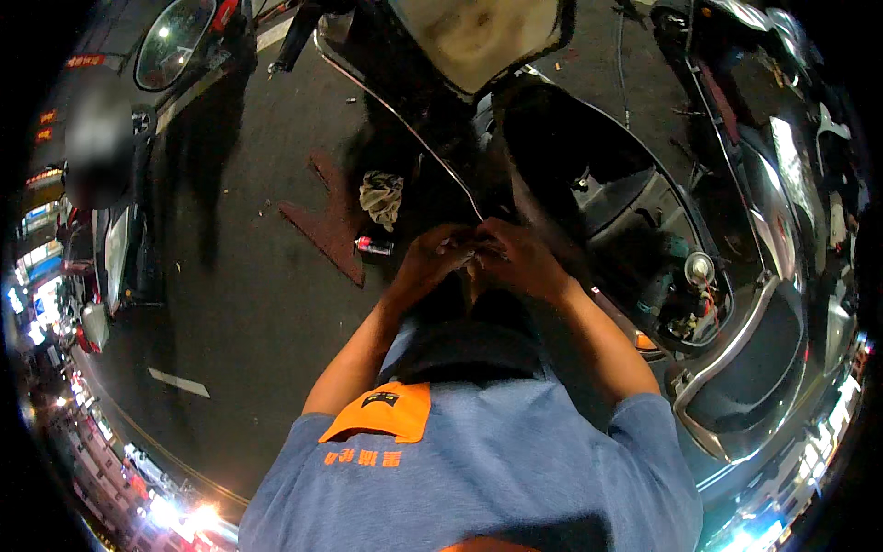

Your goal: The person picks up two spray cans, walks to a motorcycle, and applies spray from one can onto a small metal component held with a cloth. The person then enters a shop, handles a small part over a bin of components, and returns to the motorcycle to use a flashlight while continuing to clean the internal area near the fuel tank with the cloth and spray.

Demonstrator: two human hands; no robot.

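My left hand (441, 252) and my right hand (517, 255) meet in front of my waist, their fingers curled close together. A long thin cable or tube (407, 124) slants down from the upper left and ends at the fingers of my right hand, which seem to pinch it. Shadow hides what lies between the fingertips, so the left hand's hold is unclear. Just left of my hands, a small can (374, 245) with a red and dark body lies on the asphalt. Beyond it sits a crumpled, dirty cloth (381, 199).
To the right, a dark scooter body (659, 172) shows an opened cavity with wires and an orange lamp (645, 341). A pale panel (476, 34) with a dark rim stands ahead. More scooters (772, 207) line the right side. A reddish-brown angular shape (331, 234) marks the road (241, 331).
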